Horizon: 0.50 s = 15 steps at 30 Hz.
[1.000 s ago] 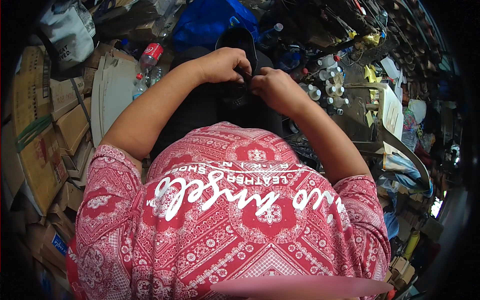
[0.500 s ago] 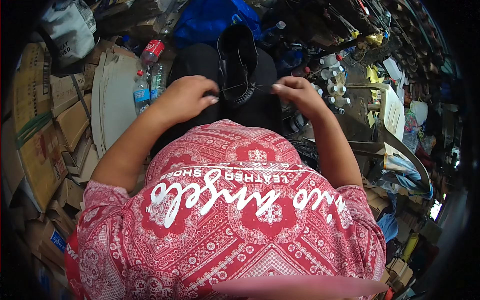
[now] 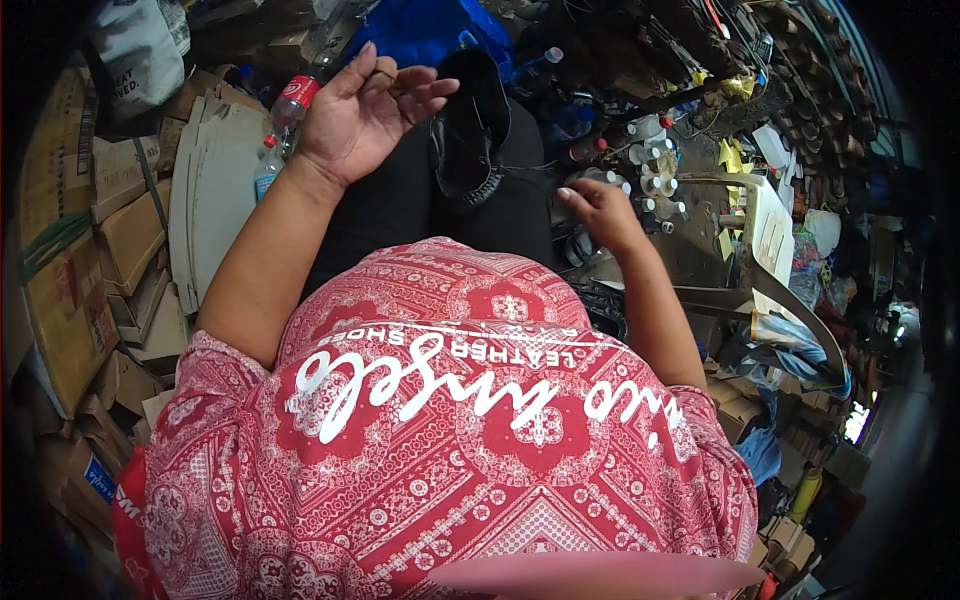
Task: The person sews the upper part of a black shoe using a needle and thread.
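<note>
A black leather shoe (image 3: pixel 438 150) rests on my black-trousered thighs, its opening toward me, with stitching along its near end. From that stitching a thin dark thread (image 3: pixel 525 167) runs out to the right. My left hand (image 3: pixel 365 115) is raised left of the shoe, palm turned up. Its thumb stands apart and its fingers are half bent, with nothing visible in them. To the right of the shoe, my right hand (image 3: pixel 605 212) is low beside my thigh, fingers curled in toward the thumb. Whether the thread reaches those fingers is too fine to make out.
A blue plastic bag (image 3: pixel 420 35) lies beyond my knees. Plastic bottles (image 3: pixel 655 165) crowd the right, near a worn pale chair (image 3: pixel 775 225). Flattened cardboard (image 3: pixel 135 235) and a pale curved panel (image 3: pixel 215 200) stand on the left, beside a red-labelled bottle (image 3: pixel 296 98).
My left hand has risen away from the shoe and turned palm up, its fingers loosened. My right hand has moved slightly right and down. The shoe stays on my lap.
</note>
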Each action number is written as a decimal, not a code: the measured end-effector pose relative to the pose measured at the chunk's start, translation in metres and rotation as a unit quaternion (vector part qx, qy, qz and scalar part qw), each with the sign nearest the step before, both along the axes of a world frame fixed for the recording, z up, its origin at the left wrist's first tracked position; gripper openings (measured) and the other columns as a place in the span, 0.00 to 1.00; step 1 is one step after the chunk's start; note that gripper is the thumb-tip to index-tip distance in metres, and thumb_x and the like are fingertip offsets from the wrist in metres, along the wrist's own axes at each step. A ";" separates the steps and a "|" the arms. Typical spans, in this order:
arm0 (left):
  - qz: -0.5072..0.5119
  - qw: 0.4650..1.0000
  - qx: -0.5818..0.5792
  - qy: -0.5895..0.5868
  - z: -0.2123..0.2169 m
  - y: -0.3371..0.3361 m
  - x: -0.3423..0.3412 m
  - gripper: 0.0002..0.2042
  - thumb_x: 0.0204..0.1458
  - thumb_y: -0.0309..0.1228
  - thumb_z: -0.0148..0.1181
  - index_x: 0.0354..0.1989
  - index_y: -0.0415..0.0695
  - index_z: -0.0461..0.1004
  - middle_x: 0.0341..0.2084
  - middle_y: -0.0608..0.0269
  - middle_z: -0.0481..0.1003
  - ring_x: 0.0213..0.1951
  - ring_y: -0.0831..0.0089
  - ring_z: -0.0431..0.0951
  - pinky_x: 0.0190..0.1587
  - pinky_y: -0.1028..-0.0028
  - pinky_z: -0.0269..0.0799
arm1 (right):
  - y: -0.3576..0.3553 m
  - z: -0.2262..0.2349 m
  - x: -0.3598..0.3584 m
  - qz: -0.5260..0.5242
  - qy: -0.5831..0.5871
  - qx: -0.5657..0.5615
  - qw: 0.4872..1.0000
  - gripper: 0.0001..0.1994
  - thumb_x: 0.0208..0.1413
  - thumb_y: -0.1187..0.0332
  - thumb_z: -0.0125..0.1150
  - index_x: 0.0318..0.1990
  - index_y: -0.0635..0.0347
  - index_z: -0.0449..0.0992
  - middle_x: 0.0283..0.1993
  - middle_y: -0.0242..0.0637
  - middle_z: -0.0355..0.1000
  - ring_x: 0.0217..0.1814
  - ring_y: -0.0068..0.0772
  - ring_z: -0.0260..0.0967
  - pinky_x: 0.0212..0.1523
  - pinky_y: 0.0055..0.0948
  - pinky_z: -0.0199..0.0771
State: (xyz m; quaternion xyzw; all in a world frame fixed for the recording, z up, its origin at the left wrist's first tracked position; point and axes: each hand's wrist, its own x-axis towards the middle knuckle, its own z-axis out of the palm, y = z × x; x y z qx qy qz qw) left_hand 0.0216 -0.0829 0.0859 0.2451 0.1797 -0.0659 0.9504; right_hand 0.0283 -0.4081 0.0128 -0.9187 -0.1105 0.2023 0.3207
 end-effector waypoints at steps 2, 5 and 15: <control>-0.066 0.994 -0.025 -0.081 -0.025 0.017 0.006 0.20 0.61 0.43 0.45 0.17 0.49 0.60 0.14 0.69 0.62 0.23 0.74 0.64 0.39 0.68 0.64 | 0.005 0.000 -0.002 0.046 -0.035 -0.070 0.996 0.18 0.57 0.54 0.56 0.31 0.63 0.76 0.27 0.49 0.72 0.31 0.51 0.69 0.35 0.38 0.69; -0.042 0.997 0.060 -0.036 -0.048 0.064 0.011 0.21 0.62 0.40 0.44 0.14 0.53 0.53 0.11 0.75 0.49 0.16 0.80 0.51 0.30 0.74 0.55 | -0.024 -0.012 -0.008 0.075 -0.172 -0.090 0.978 0.18 0.57 0.54 0.54 0.25 0.61 0.74 0.26 0.46 0.71 0.31 0.52 0.69 0.34 0.42 0.66; -0.127 0.843 0.523 -0.016 -0.066 0.159 0.006 0.19 0.59 0.50 0.48 0.34 0.46 0.73 0.34 0.61 0.78 0.30 0.78 0.77 0.30 0.81 0.68 | -0.059 -0.015 -0.010 -0.319 0.222 0.400 0.830 0.22 0.63 0.52 0.44 0.55 0.57 0.69 0.34 0.28 0.65 0.34 0.22 0.65 0.36 0.21 0.62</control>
